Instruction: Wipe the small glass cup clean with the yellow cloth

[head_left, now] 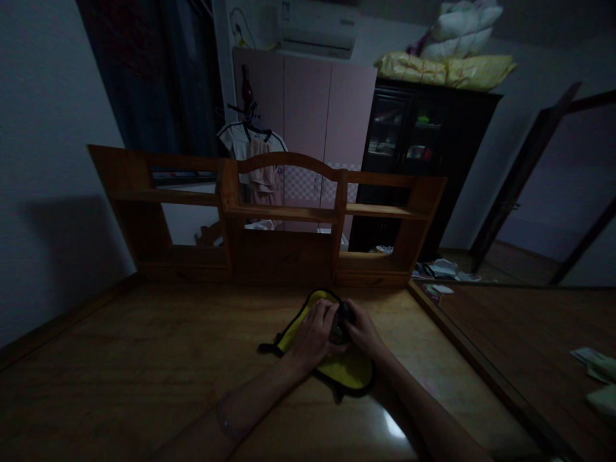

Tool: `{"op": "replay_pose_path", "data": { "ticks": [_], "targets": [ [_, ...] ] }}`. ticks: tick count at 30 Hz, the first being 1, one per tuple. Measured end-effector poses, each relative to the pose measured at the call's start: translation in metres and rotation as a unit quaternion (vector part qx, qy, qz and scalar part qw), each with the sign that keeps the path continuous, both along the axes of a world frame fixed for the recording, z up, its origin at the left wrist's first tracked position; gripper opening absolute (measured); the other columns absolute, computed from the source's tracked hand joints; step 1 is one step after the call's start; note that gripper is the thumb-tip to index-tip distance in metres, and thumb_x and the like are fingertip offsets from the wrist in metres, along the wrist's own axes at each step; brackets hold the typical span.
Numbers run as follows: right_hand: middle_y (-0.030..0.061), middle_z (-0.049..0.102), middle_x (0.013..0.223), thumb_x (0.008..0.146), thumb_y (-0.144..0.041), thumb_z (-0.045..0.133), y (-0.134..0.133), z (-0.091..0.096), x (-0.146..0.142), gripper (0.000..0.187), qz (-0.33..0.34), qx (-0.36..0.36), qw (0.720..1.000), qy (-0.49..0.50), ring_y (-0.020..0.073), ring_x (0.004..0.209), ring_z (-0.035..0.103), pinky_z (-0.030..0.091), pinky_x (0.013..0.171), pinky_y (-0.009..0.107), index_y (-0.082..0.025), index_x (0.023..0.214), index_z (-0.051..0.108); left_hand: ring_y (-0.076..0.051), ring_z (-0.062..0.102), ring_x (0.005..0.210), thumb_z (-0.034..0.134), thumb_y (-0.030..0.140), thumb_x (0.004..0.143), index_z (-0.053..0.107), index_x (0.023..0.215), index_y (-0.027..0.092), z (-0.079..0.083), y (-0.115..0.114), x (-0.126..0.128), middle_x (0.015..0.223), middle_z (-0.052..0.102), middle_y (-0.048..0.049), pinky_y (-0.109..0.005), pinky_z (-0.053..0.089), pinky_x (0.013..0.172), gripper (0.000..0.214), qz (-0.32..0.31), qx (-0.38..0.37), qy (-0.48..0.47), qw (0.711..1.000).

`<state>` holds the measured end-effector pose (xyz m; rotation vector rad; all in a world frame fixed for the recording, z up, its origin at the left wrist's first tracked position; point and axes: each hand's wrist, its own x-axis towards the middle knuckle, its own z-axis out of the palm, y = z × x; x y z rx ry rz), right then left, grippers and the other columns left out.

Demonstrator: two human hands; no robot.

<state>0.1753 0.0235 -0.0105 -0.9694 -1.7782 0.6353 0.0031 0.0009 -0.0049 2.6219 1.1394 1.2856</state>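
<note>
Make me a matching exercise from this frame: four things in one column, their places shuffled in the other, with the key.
Things
1. Yellow cloth with black edging
2. Dark object
3. Air conditioner
4. White shirt

Places
A. High up, above the pink wardrobe
B. Between the left hand and the right hand
C. Hanging up, in front of the wardrobe
D. Lying on the wooden surface, beneath both hands

Pairs: 1-D, 2-B, 3-A, 4-C

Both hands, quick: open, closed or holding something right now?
Left hand: closed, holding a dark object.
Right hand: closed on the same object, from its other side.
</note>
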Motion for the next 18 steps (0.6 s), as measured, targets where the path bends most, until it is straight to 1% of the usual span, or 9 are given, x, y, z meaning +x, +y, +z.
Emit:
{"op": "replay_pose_path", "data": {
  "ticks": [4,6,8,11,15,18],
  "targets": [
    [0.0063,0.066,0.112,0.075,-0.014,0.051,0.006,-0.012,0.001,0.042,-0.001,-0.006,1.000,-0.001,0.0237,0.104,0.059,0.044,0.096,0.040,-0.020,0.116,0.058,-0.034,0.046,0.121,0.086,0.027,0.057,0.036,0.135,0.021,0.000,0.000,0.000,0.126,0.046,-0.0129,-0.052,0.040,0.105,0.093,-0.003,-0.003,0.004,1.000],
    [0.0059,0.067,0.110,0.074,-0.014,0.050,0.007,-0.013,0.001,0.041,-0.006,-0.007,1.000,-0.001,0.0238,0.103,0.060,0.045,0.095,0.040,-0.020,0.114,0.059,-0.034,0.047,0.120,0.085,0.028,0.058,0.037,0.135,0.021,0.000,-0.001,0.000,0.125,0.047,-0.0125,-0.052,0.041,0.104,0.092,-0.007,-0.003,0.001,1.000],
    [0.0051,0.067,0.103,0.074,-0.015,0.051,0.005,-0.010,0.000,0.037,-0.015,-0.006,1.000,0.002,0.0229,0.096,0.061,0.047,0.091,0.038,-0.020,0.109,0.059,-0.034,0.048,0.119,0.085,0.028,0.059,0.037,0.135,0.021,0.001,-0.001,0.000,0.124,0.048,-0.0124,-0.052,0.042,0.103,0.091,-0.007,-0.001,0.005,1.000],
    [0.0023,0.065,0.091,0.073,-0.016,0.052,0.002,-0.002,0.000,0.028,-0.021,-0.005,1.000,0.007,0.0199,0.084,0.059,0.049,0.080,0.033,-0.019,0.100,0.059,-0.034,0.048,0.118,0.086,0.031,0.058,0.038,0.135,0.020,0.001,0.000,0.000,0.123,0.048,-0.0126,-0.052,0.042,0.103,0.091,-0.004,0.006,0.013,1.000],
    [-0.0012,0.060,0.080,0.069,-0.015,0.053,0.000,0.004,0.001,0.020,-0.041,-0.008,0.999,0.020,0.0170,0.076,0.055,0.047,0.069,0.026,-0.019,0.089,0.056,-0.032,0.048,0.117,0.084,0.034,0.062,0.038,0.136,0.021,0.001,0.000,-0.001,0.123,0.048,-0.0116,-0.050,0.043,0.103,0.088,-0.008,0.011,0.001,1.000],
    [-0.0031,0.057,0.074,0.066,-0.016,0.054,0.001,0.004,0.002,0.016,-0.063,-0.011,0.997,0.031,0.0157,0.071,0.052,0.045,0.064,0.024,-0.019,0.082,0.054,-0.031,0.049,0.117,0.085,0.035,0.061,0.037,0.136,0.022,0.001,0.000,-0.001,0.122,0.048,-0.0107,-0.049,0.044,0.102,0.090,-0.004,0.007,-0.007,1.000]
  ]
}}
